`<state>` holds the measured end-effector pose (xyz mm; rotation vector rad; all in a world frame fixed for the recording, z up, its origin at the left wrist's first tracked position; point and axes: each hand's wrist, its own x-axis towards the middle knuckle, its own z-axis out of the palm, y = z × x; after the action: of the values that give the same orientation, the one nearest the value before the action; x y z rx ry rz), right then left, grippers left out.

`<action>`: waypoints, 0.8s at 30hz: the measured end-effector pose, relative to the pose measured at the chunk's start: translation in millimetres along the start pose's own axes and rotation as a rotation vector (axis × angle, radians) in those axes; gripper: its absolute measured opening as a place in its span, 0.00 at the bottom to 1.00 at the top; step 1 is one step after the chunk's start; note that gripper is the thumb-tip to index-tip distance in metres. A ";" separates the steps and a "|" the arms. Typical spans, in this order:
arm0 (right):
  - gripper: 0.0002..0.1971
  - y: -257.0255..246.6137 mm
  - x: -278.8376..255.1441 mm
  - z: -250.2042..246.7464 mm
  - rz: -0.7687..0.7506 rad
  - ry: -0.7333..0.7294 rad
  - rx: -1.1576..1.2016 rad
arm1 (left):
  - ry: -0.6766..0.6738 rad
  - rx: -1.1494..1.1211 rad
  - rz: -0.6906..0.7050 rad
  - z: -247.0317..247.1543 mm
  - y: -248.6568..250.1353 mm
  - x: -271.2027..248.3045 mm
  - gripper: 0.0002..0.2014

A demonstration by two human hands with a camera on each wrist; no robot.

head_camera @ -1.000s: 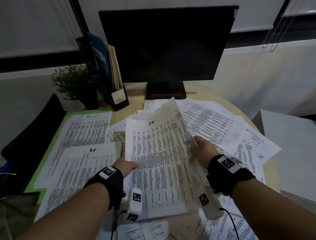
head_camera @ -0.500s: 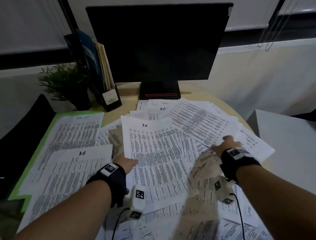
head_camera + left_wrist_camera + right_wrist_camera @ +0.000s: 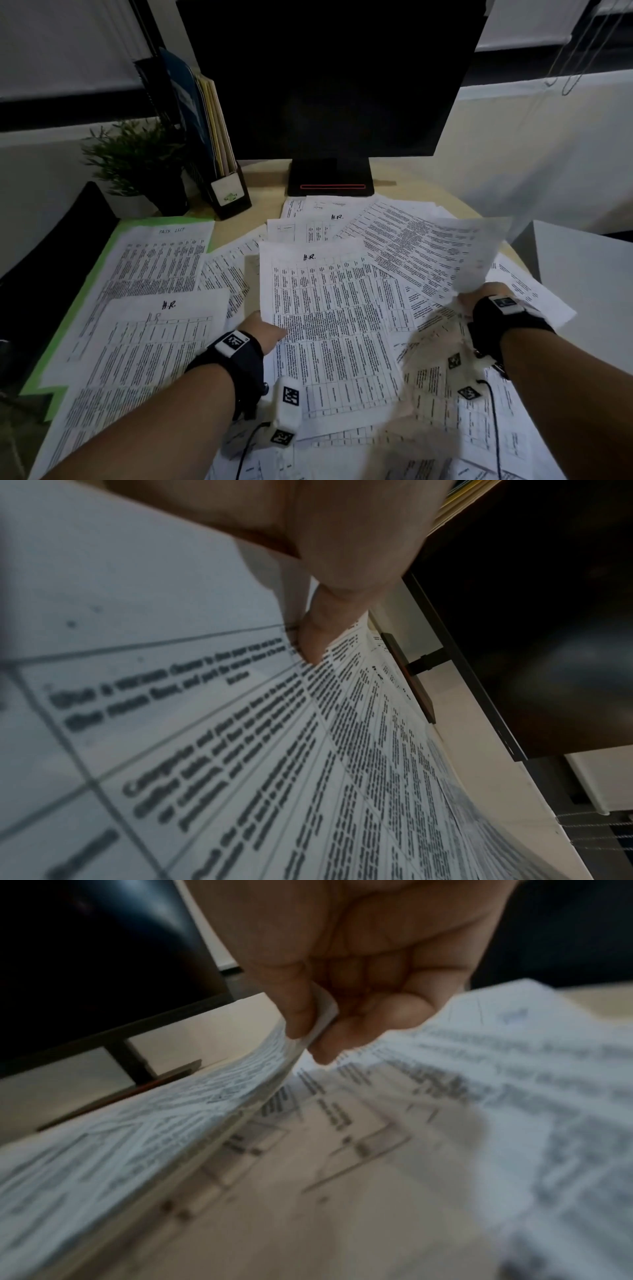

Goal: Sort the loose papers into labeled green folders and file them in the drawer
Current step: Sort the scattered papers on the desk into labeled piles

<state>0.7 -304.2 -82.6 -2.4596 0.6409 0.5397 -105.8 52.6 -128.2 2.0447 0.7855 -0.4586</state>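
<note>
Printed papers cover the round table. My left hand (image 3: 270, 330) pinches the left edge of a sheet marked H.R. (image 3: 329, 325) that lies flat in the middle; the thumb (image 3: 311, 642) presses on its top. My right hand (image 3: 471, 301) is at the right and pinches the corner of another printed sheet (image 3: 479, 253) between thumb and forefinger (image 3: 301, 1020), with that sheet curling up off the pile. A green folder (image 3: 99, 274) lies open at the left under a sheet headed TASK LIST (image 3: 161, 260). A second H.R. sheet (image 3: 154, 342) overlaps it.
A dark monitor (image 3: 325, 78) on a black base (image 3: 330, 178) stands at the back. A file holder (image 3: 212, 137) with folders and a small potted plant (image 3: 137, 161) are at the back left. A white cabinet top (image 3: 582, 291) is at the right, a black chair (image 3: 51, 257) at the left.
My right hand let go of the middle H.R. sheet, moved right and lifted a sheet from the right pile. The middle sheet now lies flat, still held by my left hand.
</note>
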 end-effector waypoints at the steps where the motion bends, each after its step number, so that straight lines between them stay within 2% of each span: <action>1: 0.17 -0.9 -8.4 -4.4 -0.010 0.027 -0.074 | -0.004 -0.002 -0.003 -0.7 -1.9 1.8 0.17; 2: 0.15 -0.3 -11.5 -8.9 -0.053 0.064 -0.221 | -0.003 0.005 -0.009 -2.0 -2.7 1.8 0.18; 6: 0.04 11.2 -22.3 -22.0 -0.072 0.128 -0.298 | 0.013 0.014 -0.005 -3.9 -6.4 1.6 0.18; 8: 0.06 18.2 -14.8 -24.5 -0.046 0.119 -0.269 | 0.019 -0.009 0.020 -2.4 -4.9 0.3 0.16; 11: 0.02 27.6 0.1 -21.3 -0.033 0.131 -0.121 | 0.048 -0.086 0.071 -1.5 -0.4 -1.1 0.19; 12: 0.05 29.2 5.1 -18.1 -0.035 0.108 -0.076 | 0.054 -0.120 0.094 -1.7 2.2 -1.9 0.19; 16: 0.07 33.8 2.7 4.1 -0.043 -0.071 0.073 | 0.083 -0.242 0.151 -1.9 11.4 -3.5 0.19; 20: 0.08 35.6 -14.7 12.0 -0.055 -0.210 0.059 | 0.130 -0.211 0.105 -4.4 15.3 -4.8 0.18; 22: 0.09 35.3 -17.8 8.4 -0.064 -0.194 0.052 | 0.126 -0.144 0.080 -5.1 12.6 -2.4 0.18; 24: 0.07 39.9 -9.7 1.2 -0.059 -0.087 0.120 | 0.125 -0.094 0.052 -5.2 9.1 -0.1 0.19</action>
<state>-29.0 -330.0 -94.5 -2.3218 0.5481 0.5648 -99.5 53.1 -119.8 2.0160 0.8106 -0.2612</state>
